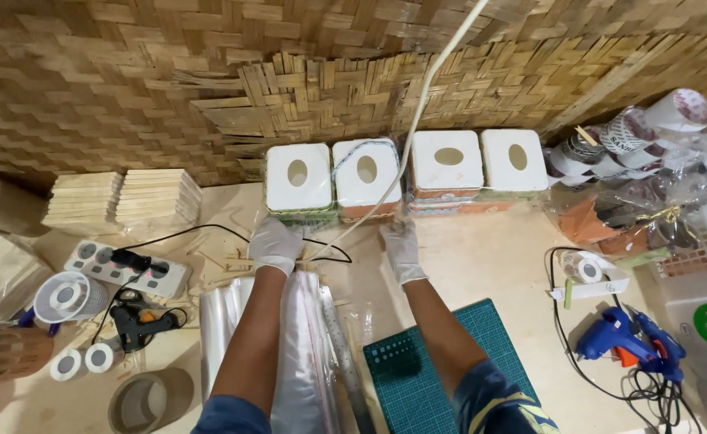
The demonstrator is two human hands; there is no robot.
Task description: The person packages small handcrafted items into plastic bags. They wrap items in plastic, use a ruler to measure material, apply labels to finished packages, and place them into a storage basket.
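Your forearms reach out over the clear plastic sheets (305, 354) and the green cutting mat (426, 378), both hands gloved in white. Your left hand (275, 245) rests knuckles-up with fingers curled on the thin wooden sticks (233, 272) at the far end of the sheets, while your right hand (402, 247) points its fingers forward, closed around the lower end of a pale cord (418, 112) that runs up past the woven wall. Just beyond your hands stand four white boxes (402, 170) with oval holes in a row; a power strip (124, 269) lies to the left, a blue glue gun (623, 337) well to the right.
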